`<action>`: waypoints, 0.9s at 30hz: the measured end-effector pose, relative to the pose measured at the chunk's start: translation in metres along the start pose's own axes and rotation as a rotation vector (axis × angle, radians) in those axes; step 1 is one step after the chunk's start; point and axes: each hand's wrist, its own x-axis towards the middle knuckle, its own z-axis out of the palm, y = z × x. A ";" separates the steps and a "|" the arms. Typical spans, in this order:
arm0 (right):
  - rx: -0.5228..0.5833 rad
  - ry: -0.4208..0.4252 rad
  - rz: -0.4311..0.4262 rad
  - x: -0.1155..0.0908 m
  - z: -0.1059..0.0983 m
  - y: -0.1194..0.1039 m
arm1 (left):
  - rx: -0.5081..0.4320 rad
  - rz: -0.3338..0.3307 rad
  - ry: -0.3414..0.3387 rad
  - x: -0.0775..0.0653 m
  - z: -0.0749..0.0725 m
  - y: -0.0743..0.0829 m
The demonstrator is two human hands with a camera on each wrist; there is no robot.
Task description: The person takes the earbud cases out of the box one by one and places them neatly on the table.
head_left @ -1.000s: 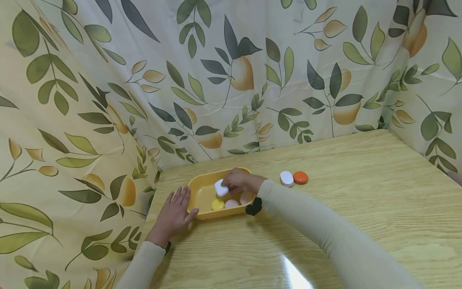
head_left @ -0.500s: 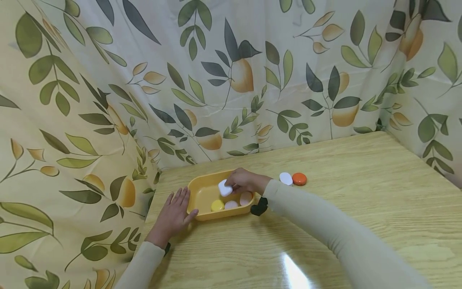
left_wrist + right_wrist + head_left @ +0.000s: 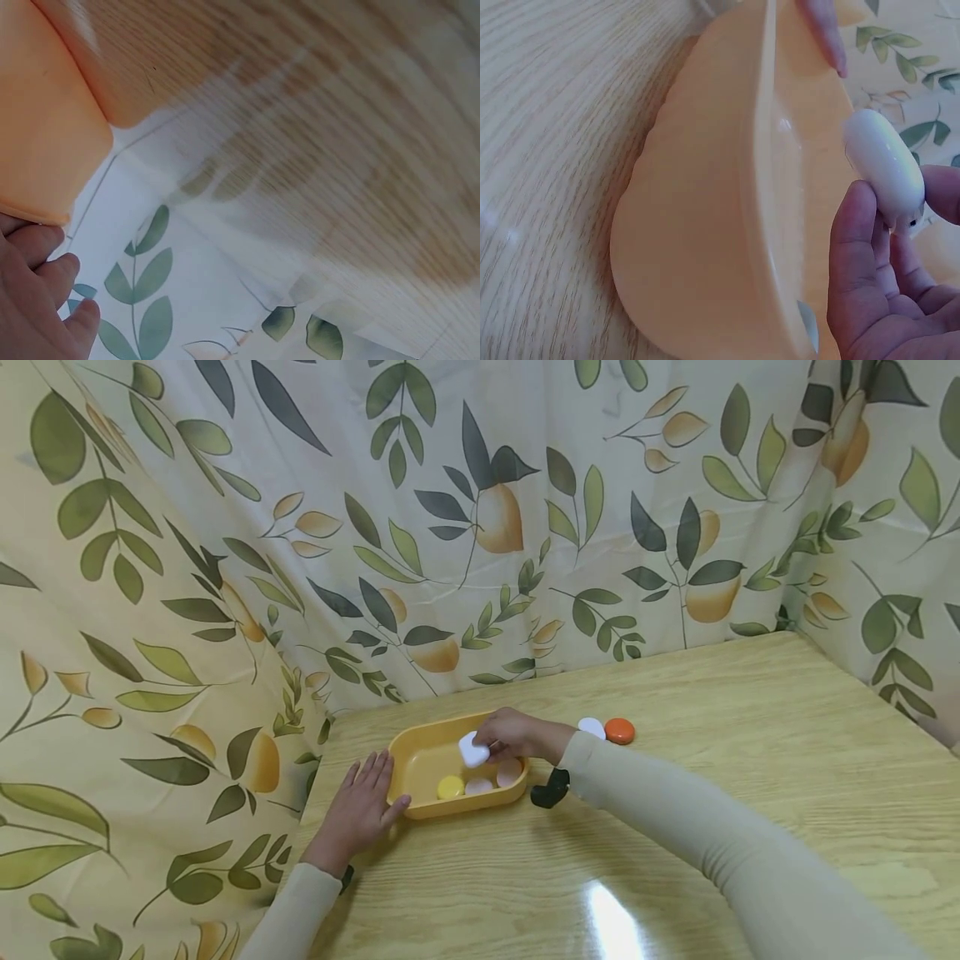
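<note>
A small white rounded case (image 3: 473, 750) is pinched between the thumb and fingers of my right hand (image 3: 517, 733), over the right half of the yellow-orange tray (image 3: 459, 810). The right wrist view shows the glossy white case close up, tilted above the fingers, with the tray wall (image 3: 697, 202) beside it. In the tray lie a yellow round piece (image 3: 450, 787), a pale lilac one (image 3: 478, 787) and a pale pink one (image 3: 508, 772). My left hand (image 3: 362, 806), fingers spread and nearly straight, rests against the tray's left end; the left wrist view catches its fingertips at the rim.
Right of the tray, on the wood-grain table (image 3: 720, 718), a white oval piece (image 3: 592, 727) sits beside an orange round one (image 3: 619, 731). A leaf-and-fruit patterned curtain (image 3: 480, 602) borders the table at the back and left.
My right hand has shifted slightly to the right within the tray, still holding the white case. The left hand has kept its place at the tray's end.
</note>
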 end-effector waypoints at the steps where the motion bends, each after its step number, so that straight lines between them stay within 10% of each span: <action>1: -0.003 -0.006 -0.006 0.000 -0.001 0.000 | -0.001 0.000 0.002 0.000 0.000 0.000; 27: -0.029 0.032 -0.018 -0.020 -0.030 -0.012 | 0.002 -0.001 0.023 -0.001 0.003 -0.001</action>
